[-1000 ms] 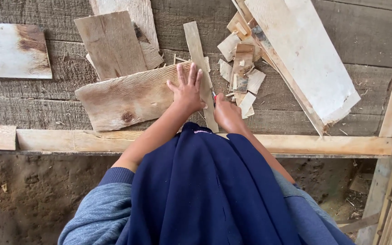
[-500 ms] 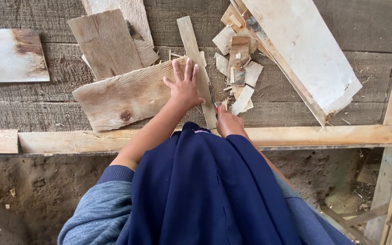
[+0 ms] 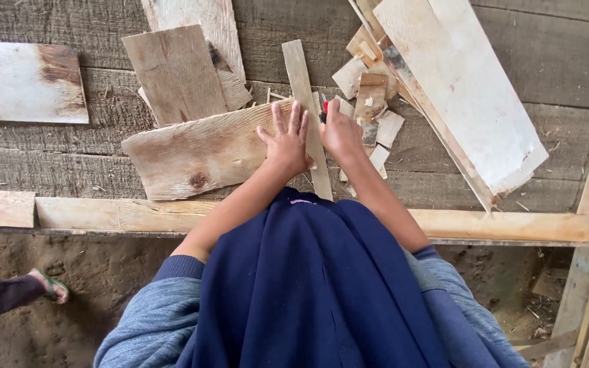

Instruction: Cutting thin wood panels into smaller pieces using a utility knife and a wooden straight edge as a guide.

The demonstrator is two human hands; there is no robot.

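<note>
Head view: left hand [image 3: 288,143] flat on knotted board [image 3: 199,153].

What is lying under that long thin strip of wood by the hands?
The thin strip lies across the right end of a wide knotted board, with grey planks beneath. The left hand covers where they cross, so that contact is hidden.

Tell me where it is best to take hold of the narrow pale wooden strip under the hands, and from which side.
Probably at the far end of the narrow pale wooden strip, from above with fingers across its width. That end lies bare on the planks, while the left hand covers its middle and the right hand rests beside it.
</note>
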